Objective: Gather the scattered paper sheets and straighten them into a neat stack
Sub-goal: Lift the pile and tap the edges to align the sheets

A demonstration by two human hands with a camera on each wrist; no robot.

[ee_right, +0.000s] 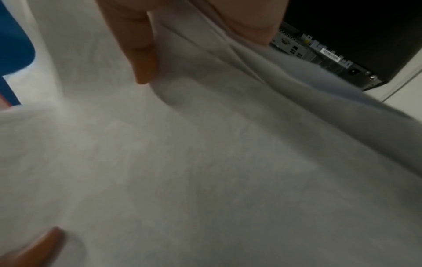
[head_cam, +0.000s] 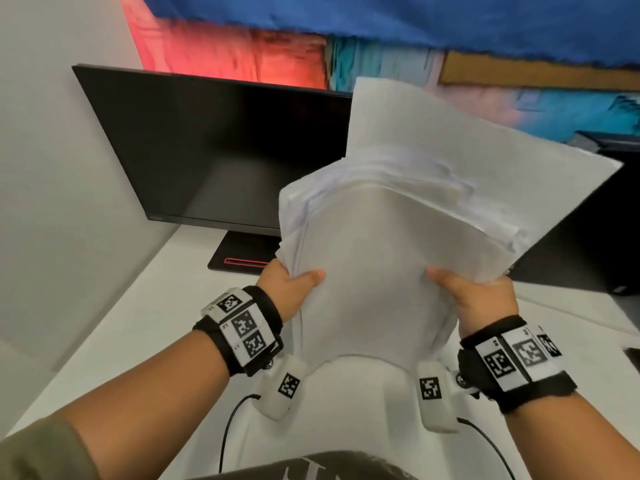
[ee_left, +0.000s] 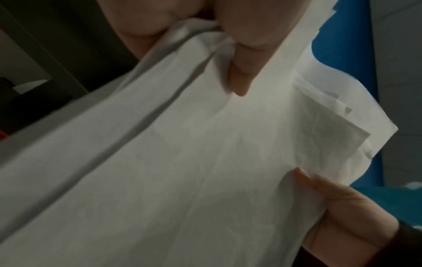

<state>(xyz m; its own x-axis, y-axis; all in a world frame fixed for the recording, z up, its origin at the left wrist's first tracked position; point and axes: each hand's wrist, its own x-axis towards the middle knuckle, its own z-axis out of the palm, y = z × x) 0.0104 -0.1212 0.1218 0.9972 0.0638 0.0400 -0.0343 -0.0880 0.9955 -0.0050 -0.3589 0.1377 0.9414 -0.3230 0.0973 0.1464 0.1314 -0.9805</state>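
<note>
Paper sheets [head_cam: 398,244] are gathered into one loose bundle held off the desk [head_cam: 145,327], between the two hands and rising up and away from them; left hand [head_cam: 291,289] pinches the bundle's near-left edge, thumb on the facing side, fingers hidden behind; right hand [head_cam: 478,296] pinches the near-right edge the same way, thumb in front; both hands clamped on the paper, at roughly equal height and equally near it, so neither has the advantage; the left wrist view confirms thumb [ee_left: 239,72] pressed on the top sheet with folds bunched under it; the right wrist view shows the right thumb [ee_right: 139,54] likewise laid on the sheet. Long axis of the bundle runs from the hands upward and forward, tilted toward the right hand's side; far ends fan out unevenly beyond the fingers, corners staggered, one sheet poking above the rest; near edge sags between the wrists toward the desk. Judgement: gathering looks done, squaring not yet; the likely next move turns on that near edge lying just below the hands, where it could be tapped down on the desk to align; loose far corners may slip if either pinch relaxes. Monitor [head_cam: 214,150] stands beyond the left hand.
</note>
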